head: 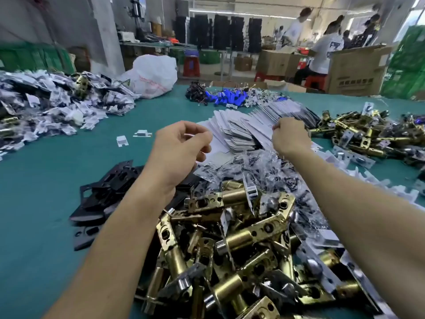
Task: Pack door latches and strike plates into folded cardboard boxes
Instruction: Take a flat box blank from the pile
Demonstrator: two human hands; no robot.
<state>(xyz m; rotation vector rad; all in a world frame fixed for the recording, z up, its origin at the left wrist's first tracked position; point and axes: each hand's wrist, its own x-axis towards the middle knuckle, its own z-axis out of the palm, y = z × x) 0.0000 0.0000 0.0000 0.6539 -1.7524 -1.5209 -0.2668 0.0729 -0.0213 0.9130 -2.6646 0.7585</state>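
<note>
A person's two bare arms reach far across a green table (46,203) crowded with door hardware. The right hand (291,139) curls its fingers onto a fanned stack of flat boxes (239,131) in the middle of the table and grips its top sheets. The left hand (181,146) hovers just left of the stack with its fingers loosely curled; whether it pinches anything cannot be told. Brass latches (230,238) lie heaped nearest the viewer under both forearms, and black strike plates (103,187) sit to the left of that heap. The sheets overlap closely, so the right hand may well lift several at once or drag the fan out of line. The forearms pass low over the latches and could knock some off the pile. The right fingertips are hidden behind the hand. Clear bags (264,169) between latches and boxes are too blurred to read. The near edge of the heap is cut off.
</note>
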